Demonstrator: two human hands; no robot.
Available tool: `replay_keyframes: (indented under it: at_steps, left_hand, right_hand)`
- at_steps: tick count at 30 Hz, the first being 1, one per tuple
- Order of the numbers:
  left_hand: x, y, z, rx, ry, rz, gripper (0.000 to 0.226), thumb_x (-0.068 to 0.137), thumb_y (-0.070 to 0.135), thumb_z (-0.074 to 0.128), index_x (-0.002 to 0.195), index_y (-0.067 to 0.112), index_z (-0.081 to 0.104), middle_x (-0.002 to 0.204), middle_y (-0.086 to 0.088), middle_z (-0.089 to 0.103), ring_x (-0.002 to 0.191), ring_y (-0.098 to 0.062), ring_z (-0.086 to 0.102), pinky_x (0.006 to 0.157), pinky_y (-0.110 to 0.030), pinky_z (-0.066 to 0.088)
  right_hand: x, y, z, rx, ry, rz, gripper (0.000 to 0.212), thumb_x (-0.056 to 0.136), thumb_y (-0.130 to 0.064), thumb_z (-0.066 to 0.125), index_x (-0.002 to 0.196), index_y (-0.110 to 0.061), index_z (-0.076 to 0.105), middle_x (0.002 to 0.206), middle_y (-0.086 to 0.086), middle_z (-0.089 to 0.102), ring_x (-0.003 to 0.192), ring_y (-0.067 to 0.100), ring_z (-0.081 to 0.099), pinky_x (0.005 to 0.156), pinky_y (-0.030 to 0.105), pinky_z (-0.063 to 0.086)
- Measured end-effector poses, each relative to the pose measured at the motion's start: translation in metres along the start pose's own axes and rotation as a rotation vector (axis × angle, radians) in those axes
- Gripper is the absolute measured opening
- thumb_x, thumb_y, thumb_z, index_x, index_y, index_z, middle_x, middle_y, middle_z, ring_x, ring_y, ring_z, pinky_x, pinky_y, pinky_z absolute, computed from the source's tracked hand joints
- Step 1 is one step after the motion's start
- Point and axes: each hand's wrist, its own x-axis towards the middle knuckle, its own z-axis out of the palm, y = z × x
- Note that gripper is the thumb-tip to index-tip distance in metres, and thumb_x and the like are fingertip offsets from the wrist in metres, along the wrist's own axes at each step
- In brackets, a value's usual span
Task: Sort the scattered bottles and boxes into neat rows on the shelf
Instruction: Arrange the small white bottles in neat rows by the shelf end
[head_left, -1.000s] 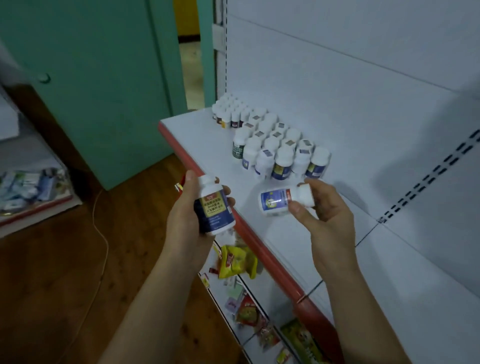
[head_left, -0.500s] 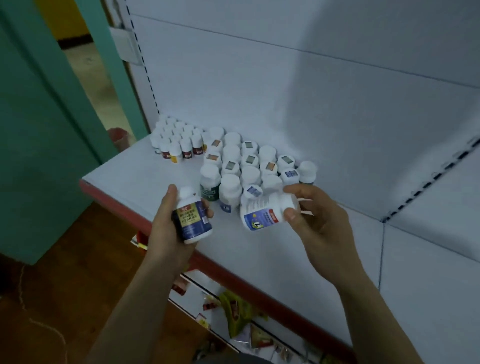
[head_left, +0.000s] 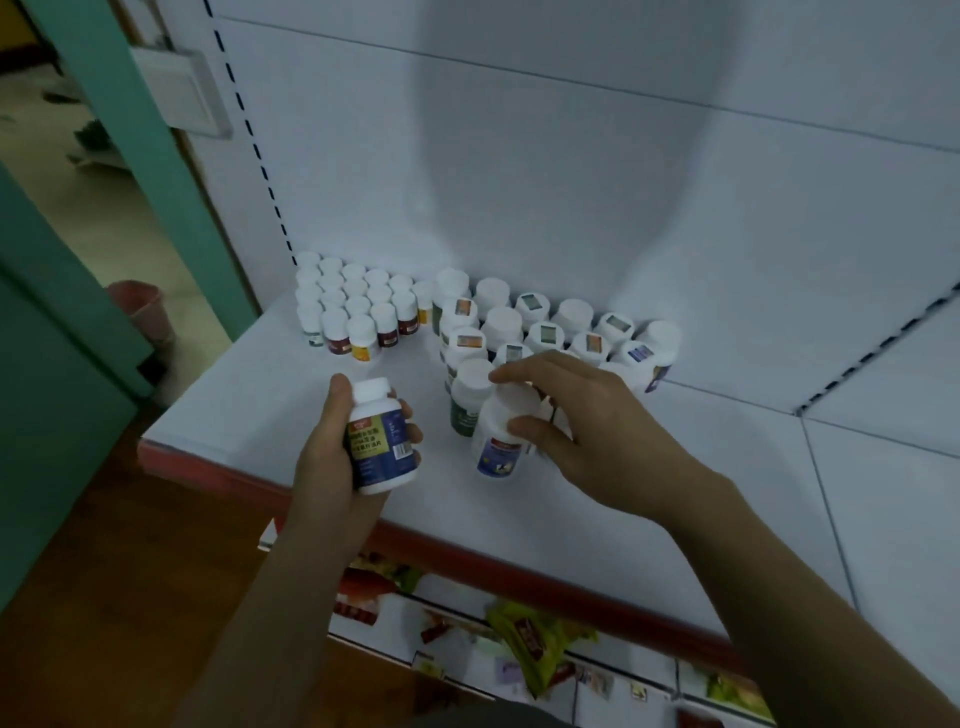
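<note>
1. So, left of centre: the left hand (head_left: 332, 457) curls round a blue-label bottle (head_left: 382, 441) above the shelf (head_left: 249, 415) front.
2. Mid-frame, the right hand (head_left: 587, 431) pinches a tilted white bottle (head_left: 498, 431) at the front of the bottle rows (head_left: 545, 332).
3. Looks like the placing step. Next it needs standing upright, flush with its neighbours.

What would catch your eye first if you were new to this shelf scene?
The left hand grips a blue-labelled bottle over the front of the shelf, while the right hand holds a white bottle beside a green-labelled bottle. Behind them, white-capped bottles stand in rows against the back panel.
</note>
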Motion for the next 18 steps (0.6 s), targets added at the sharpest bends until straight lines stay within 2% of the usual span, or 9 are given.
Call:
replay_keyframes:
  at_steps: [3,5,8,9,11,14,18]
  left_hand:
    - [0.001,0.002,-0.003,0.013,-0.029,-0.014,0.051,0.086,0.058,0.053,0.097,0.011,0.071,0.086,-0.007,0.071,0.068,-0.019,0.069,0.057,-0.029,0.058]
    - [0.003,0.004,-0.001,0.053,-0.052,-0.014,0.051,0.086,0.059,0.053,0.095,0.013,0.074,0.086,-0.008,0.072,0.07,-0.02,0.07,0.057,-0.03,0.059]
    - [0.006,0.006,0.02,0.147,-0.114,0.045,0.052,0.088,0.059,0.053,0.102,0.012,0.073,0.086,-0.008,0.074,0.073,-0.021,0.071,0.059,-0.03,0.058]
    - [0.007,0.007,0.031,0.17,-0.151,0.071,0.052,0.089,0.059,0.055,0.106,0.012,0.072,0.087,-0.007,0.075,0.074,-0.02,0.072,0.06,-0.03,0.059]
    - [0.009,0.011,0.055,0.185,-0.23,0.114,0.052,0.086,0.06,0.06,0.111,0.015,0.07,0.09,-0.004,0.077,0.077,-0.018,0.073,0.063,-0.029,0.059]
    - [0.01,0.015,0.085,0.124,-0.321,0.107,0.057,0.08,0.061,0.062,0.11,0.014,0.07,0.092,-0.005,0.077,0.078,-0.019,0.074,0.064,-0.03,0.059]
    - [0.007,0.008,0.098,0.065,-0.378,0.045,0.051,0.082,0.059,0.061,0.107,0.016,0.073,0.091,-0.005,0.076,0.078,-0.019,0.073,0.064,-0.031,0.059]
  right_hand:
    - [0.001,-0.006,-0.008,0.088,0.064,-0.002,0.04,0.096,-0.019,0.07,0.133,-0.027,0.06,0.127,-0.01,0.061,0.105,0.004,0.055,0.092,0.021,0.049]
    - [-0.005,-0.005,-0.022,0.182,0.201,-0.004,0.037,0.095,-0.017,0.07,0.13,-0.026,0.062,0.122,-0.011,0.065,0.103,0.007,0.061,0.085,0.018,0.05]
    - [-0.017,0.015,-0.056,0.253,0.444,0.069,0.033,0.096,-0.015,0.063,0.127,-0.027,0.063,0.115,-0.007,0.068,0.098,0.011,0.065,0.082,0.028,0.055]
    - [-0.023,0.026,-0.067,0.238,0.511,0.109,0.032,0.096,-0.014,0.063,0.125,-0.027,0.063,0.114,-0.007,0.069,0.096,0.01,0.065,0.08,0.03,0.056]
    - [-0.038,0.051,-0.085,0.132,0.597,0.214,0.033,0.097,-0.011,0.063,0.124,-0.029,0.062,0.114,-0.013,0.067,0.093,0.007,0.063,0.078,0.025,0.056]
    - [-0.058,0.089,-0.092,0.001,0.618,0.399,0.035,0.095,-0.001,0.065,0.118,-0.026,0.059,0.114,-0.006,0.065,0.095,0.018,0.063,0.078,0.021,0.055]
    - [-0.055,0.122,-0.069,-0.124,0.468,0.525,0.035,0.091,0.009,0.063,0.121,-0.009,0.063,0.119,0.011,0.065,0.099,0.031,0.061,0.089,0.049,0.053]
